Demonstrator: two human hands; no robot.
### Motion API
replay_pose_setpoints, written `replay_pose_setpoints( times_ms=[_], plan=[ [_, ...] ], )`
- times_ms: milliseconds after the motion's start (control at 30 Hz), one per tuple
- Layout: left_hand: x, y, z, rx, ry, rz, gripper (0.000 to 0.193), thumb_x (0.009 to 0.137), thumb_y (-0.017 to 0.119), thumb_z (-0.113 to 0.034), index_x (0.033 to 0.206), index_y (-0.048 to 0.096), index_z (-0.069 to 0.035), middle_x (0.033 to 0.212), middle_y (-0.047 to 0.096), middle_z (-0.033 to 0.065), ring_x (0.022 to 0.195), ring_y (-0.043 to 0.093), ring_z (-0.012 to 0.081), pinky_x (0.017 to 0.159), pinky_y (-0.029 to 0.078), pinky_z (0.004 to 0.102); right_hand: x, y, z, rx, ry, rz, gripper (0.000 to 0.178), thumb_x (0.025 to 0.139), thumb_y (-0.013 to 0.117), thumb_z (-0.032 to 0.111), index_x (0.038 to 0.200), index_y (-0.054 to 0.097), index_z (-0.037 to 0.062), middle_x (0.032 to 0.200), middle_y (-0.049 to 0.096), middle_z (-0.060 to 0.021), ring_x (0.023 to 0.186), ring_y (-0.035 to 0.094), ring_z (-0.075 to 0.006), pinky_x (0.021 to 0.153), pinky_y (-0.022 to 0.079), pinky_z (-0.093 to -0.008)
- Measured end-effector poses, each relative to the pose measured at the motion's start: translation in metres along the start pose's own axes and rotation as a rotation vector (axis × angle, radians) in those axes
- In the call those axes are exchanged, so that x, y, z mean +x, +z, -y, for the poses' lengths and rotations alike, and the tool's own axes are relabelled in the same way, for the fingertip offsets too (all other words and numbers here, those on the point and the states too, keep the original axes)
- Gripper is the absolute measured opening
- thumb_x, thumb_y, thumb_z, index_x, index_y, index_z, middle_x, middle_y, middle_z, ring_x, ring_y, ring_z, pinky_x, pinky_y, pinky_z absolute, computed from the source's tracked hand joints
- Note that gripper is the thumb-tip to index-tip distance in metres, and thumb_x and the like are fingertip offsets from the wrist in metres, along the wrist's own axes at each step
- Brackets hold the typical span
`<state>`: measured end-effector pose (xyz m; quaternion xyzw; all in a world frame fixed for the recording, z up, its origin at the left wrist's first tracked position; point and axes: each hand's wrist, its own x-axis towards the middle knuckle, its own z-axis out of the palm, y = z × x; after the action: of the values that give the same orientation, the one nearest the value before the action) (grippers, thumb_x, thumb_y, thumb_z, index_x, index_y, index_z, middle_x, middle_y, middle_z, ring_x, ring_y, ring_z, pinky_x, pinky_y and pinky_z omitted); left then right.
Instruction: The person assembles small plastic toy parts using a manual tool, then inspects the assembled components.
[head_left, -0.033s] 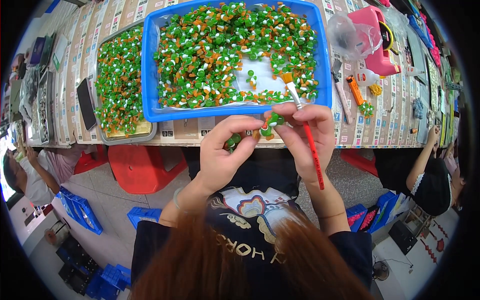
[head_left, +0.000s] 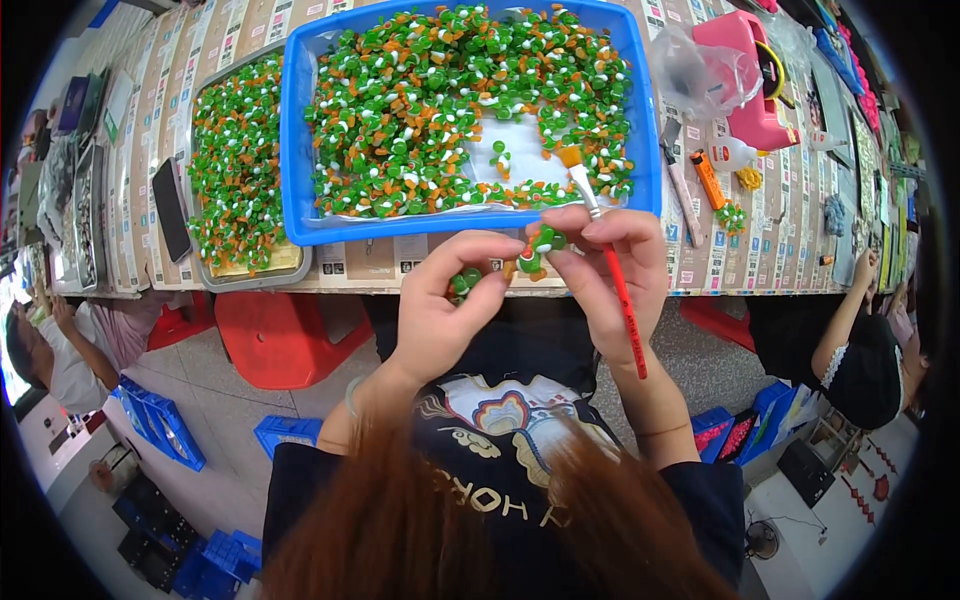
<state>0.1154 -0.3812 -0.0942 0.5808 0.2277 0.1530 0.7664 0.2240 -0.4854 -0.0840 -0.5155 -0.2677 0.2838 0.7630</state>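
"What are the fingers on?"

"The right hand's (head_left: 610,268) thumb and fingertips pinch a small green figure (head_left: 536,252) just off the blue tray's (head_left: 440,233) near rim. The left hand (head_left: 445,290) grips a small orange piece (head_left: 510,270) beside it — whether the two are joined, I can't tell."

"Anything else held?"

"Another green piece (head_left: 464,284) sits within the left hand's curled fingers. A red-handled paintbrush (head_left: 625,310) slants through the right hand, bristles over the blue tray."

"And farther out?"

"Green, white and orange figures (head_left: 400,120) crowd the blue tray — with white lining (head_left: 525,135) bared toward its right. Left of it stands a full grey tray (head_left: 305,268), then a phone (head_left: 173,210). Right of it lie an orange tool (head_left: 709,180) and a pink container (head_left: 725,38)."
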Motion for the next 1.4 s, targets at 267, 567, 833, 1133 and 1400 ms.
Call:
replay_pose_setpoints(
  times_ms=[267,567,833,1133,1400],
  plan=[
    [0.016,0.008,0.015,-0.709,-0.47,0.214,0.027,0.087,0.043,-0.019,0.109,0.041,-0.004,0.088,0.052,0.0049,0.048,0.039,0.0046,0.039,0.027,0.0157,0.006,-0.03,0.008,-0.767,-0.292,0.172,0.023,0.066,0.057,-0.008,0.087,0.053,0.0021,0.091,0.055,-0.0127,0.083,0.054,-0.0247,0.072,0.044,-0.0312],
    [0.027,-0.008,0.012,-1.23,-0.528,0.214,0.033,0.09,0.03,-0.034,0.093,0.045,-0.005,0.074,0.044,0.0053,0.06,0.046,0.0133,0.048,0.044,0.0198,0.027,-0.167,-0.013,-1.386,-0.025,-0.216,0.024,0.078,0.049,0.0,0.102,0.052,0.002,0.096,0.05,-0.0123,0.085,0.051,-0.02,0.072,0.041,-0.0282],
    [0.027,0.0,0.003,-1.011,-0.539,-0.043,0.013,0.084,0.047,-0.01,0.095,0.049,-0.004,0.08,0.05,0.0061,0.071,0.052,0.0146,0.05,0.045,0.0201,0.05,-0.107,0.005,-1.583,-0.259,0.171,0.024,0.067,0.059,0.006,0.091,0.057,0.0063,0.092,0.052,-0.0063,0.094,0.045,-0.027,0.079,0.038,-0.0355],
    [0.029,-0.015,0.011,-0.936,-0.481,0.126,0.012,0.083,0.048,-0.01,0.094,0.05,-0.004,0.078,0.047,0.0031,0.054,0.04,0.007,0.041,0.031,0.016,0.049,-0.091,-0.005,-1.529,-0.253,0.014,0.012,0.066,0.059,0.005,0.078,0.058,0.0072,0.086,0.056,-0.0028,0.091,0.045,-0.0256,0.077,0.034,-0.0366],
    [0.025,-0.019,0.008,-0.857,-0.456,0.114,0.011,0.084,0.048,-0.011,0.092,0.051,-0.004,0.077,0.049,0.0028,0.056,0.042,0.0063,0.041,0.032,0.016,0.059,-0.086,-0.003,-1.551,-0.262,0.086,0.018,0.068,0.059,0.002,0.086,0.057,0.0046,0.08,0.058,-0.0045,0.087,0.048,-0.0232,0.076,0.038,-0.0329]
  ],
)
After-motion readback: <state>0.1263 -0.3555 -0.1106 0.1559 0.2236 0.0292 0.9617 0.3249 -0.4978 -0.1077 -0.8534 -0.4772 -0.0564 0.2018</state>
